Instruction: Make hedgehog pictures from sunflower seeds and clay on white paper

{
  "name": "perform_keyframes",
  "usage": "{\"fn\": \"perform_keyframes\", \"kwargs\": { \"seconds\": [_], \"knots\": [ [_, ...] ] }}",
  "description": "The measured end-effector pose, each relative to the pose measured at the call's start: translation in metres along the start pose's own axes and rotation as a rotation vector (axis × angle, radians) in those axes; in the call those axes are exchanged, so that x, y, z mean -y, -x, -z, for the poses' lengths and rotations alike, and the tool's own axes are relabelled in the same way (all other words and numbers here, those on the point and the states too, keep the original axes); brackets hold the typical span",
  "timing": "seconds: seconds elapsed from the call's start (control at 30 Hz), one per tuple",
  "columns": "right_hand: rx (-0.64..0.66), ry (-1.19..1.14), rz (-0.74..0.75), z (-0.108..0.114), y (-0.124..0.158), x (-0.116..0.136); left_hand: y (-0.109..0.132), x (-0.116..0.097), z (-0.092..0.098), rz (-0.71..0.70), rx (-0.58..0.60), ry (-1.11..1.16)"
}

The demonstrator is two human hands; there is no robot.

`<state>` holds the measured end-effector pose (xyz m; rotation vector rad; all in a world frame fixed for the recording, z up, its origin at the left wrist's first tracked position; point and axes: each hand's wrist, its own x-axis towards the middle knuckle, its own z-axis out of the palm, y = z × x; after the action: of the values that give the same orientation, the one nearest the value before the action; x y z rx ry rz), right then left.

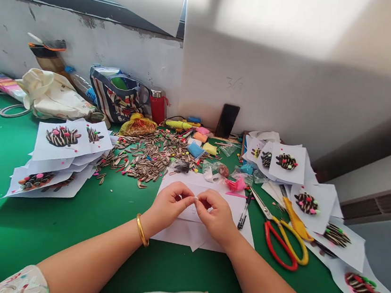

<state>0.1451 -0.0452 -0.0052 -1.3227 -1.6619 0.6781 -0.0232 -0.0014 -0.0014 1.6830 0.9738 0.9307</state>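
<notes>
My left hand [171, 205] and my right hand [216, 214] meet over white paper sheets [178, 232], thumbs and forefingers pinched together. Between the fingertips shows a small white bit [195, 198], mostly hidden, its material too small to make out. Just beyond my hands lie a pink lump in plastic wrap [236, 184], a brown lump [223, 170] and a dark wrapped lump [181, 165]. To the right of my right hand, a black pen [244, 211] rests on the paper. Past it are scissors [279, 233] with red and yellow handles.
Striped sunflower seeds [151, 155] are heaped behind the paper. Cards with seed figures are stacked at left [63, 139] and right [288, 162]. A yellow utility knife [295, 218] lies by the scissors. A phone [227, 121], red bottle [157, 106] and bags [118, 94] stand along the wall.
</notes>
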Motion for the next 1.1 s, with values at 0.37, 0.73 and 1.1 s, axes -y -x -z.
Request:
{"fn": "perform_keyframes", "kwargs": {
  "seconds": [0.37, 0.73, 1.1],
  "knots": [
    [-0.007, 0.007, -0.001, -0.0001, -0.0004, 0.0022, 0.0016, 0.0017, -0.0007, 0.037, 0.004, 0.075],
    [0.005, -0.001, -0.037, -0.0003, -0.0002, -0.0008, 0.0017, -0.0039, -0.0023, 0.115, 0.008, 0.188],
    [-0.005, 0.015, -0.045, -0.0047, 0.0003, -0.0033, 0.0022, 0.0046, -0.0023, -0.014, 0.005, 0.003]
  ]
}}
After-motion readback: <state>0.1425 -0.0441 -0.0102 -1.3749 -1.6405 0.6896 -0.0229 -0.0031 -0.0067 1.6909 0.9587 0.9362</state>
